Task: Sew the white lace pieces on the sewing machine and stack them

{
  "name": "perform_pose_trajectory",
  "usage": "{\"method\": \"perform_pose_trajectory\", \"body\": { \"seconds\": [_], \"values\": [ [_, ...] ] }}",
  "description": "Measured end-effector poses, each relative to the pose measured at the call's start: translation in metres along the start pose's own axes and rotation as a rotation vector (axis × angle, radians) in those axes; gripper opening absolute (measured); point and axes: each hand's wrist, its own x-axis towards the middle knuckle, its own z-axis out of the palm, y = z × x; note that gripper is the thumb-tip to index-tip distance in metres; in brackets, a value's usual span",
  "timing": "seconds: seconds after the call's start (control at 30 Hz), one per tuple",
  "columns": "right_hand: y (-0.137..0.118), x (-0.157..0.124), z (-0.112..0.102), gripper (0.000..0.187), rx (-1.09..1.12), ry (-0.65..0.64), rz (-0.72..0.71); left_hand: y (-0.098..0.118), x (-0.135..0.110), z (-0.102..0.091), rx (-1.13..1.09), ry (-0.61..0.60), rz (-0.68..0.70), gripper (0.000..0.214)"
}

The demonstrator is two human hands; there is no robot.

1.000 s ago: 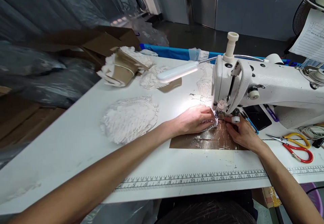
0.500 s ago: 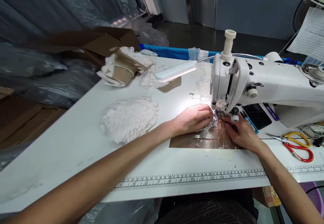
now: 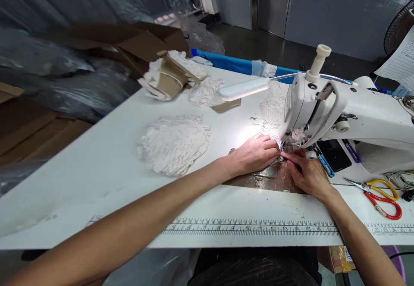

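My left hand [image 3: 258, 153] lies just left of the sewing machine [image 3: 365, 111]'s needle area, its fingers bent together over a piece of white lace [image 3: 279, 159]. Most of that lace is hidden beneath the hand. From the right, my right hand [image 3: 308, 173] reaches in under the machine head, thumb and forefinger closed on the lace's edge by the presser foot. Both hands' fingertips nearly meet there. Below them a shiny brown sheet [image 3: 267, 180] covers part of the white table [image 3: 106, 169]. More lace [image 3: 273, 107] trails behind the needle.
A lace stack [image 3: 174, 143] lies left of my hands, with a tied lace bundle [image 3: 170, 79] farther back. A white lamp [image 3: 244, 88] overhangs the table. On the right are red-and-yellow-handled scissors [image 3: 381, 195], blue snips [image 3: 325, 161] and a black phone [image 3: 334, 154]. A printed ruler [image 3: 258, 227] lines the front edge.
The view has shifted and turned slightly, so the machine appears farther right. My right fingertips have come closer to my left ones at the lace, which is now more covered.
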Motion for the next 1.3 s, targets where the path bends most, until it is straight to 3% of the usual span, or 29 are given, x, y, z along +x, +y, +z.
{"method": "perform_pose_trajectory", "body": {
  "seconds": [0.17,0.27,0.6,0.87,1.1,1.3],
  "values": [
    [-0.008,0.002,-0.002,0.037,-0.162,-0.058,-0.019,-0.002,-0.004,-0.003,-0.056,-0.093,0.042,0.042],
    [-0.009,0.002,-0.001,0.038,-0.217,-0.068,-0.043,-0.002,-0.006,-0.006,-0.082,-0.091,0.050,0.038],
    [0.008,-0.002,0.004,0.040,0.177,0.123,0.022,0.003,-0.005,-0.007,-0.008,-0.019,0.112,0.031],
    [0.008,-0.003,0.007,0.039,0.109,0.104,0.027,0.003,-0.005,-0.006,-0.007,-0.022,0.108,0.031],
    [0.015,-0.005,0.011,0.038,0.087,0.093,-0.084,0.002,-0.006,-0.001,0.003,0.059,0.145,0.030],
    [0.011,-0.005,0.009,0.037,-0.042,0.078,-0.115,0.002,-0.006,-0.003,-0.015,0.017,0.124,0.030]
  ]
}}
